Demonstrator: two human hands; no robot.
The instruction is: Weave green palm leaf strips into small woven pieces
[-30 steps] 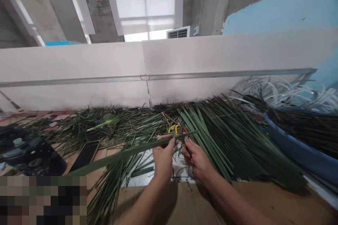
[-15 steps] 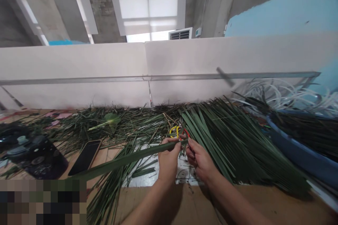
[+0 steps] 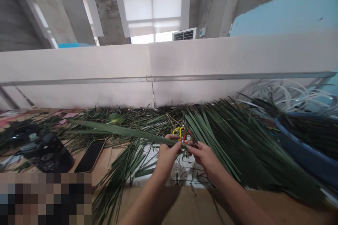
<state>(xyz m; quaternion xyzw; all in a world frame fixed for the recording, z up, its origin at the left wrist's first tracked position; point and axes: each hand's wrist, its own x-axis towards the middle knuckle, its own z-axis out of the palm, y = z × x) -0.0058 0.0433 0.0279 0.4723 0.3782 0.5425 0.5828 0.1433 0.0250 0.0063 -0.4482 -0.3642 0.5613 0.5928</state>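
Note:
A long green palm leaf strip [image 3: 132, 132] stretches from my hands toward the upper left. My left hand [image 3: 169, 151] is closed round its near end, thumb on top. Close by on the right, my right hand [image 3: 202, 153] pinches the tip of the same strip; the exact fold between the fingertips is too small to make out. Just beyond my fingers lie scissors or pliers with one yellow handle [image 3: 176, 133] and one red handle [image 3: 187, 135], partly hidden by leaves and hands. Beneath my hands is a white board [image 3: 182, 174] with dark marks and scraps.
A large stack of palm leaves [image 3: 237, 144] spreads on the right, beside a blue tub [image 3: 295, 151] of dark strands. To the left are a phone [image 3: 91, 156], a dark bottle [image 3: 47, 153] and loose thin strips [image 3: 116, 168]. A white partition [image 3: 105, 63] stands behind.
The strip's far end has swung up from the lower left, over the phone, to the back left. Both hands stay close together at its near end. The view has shifted slightly.

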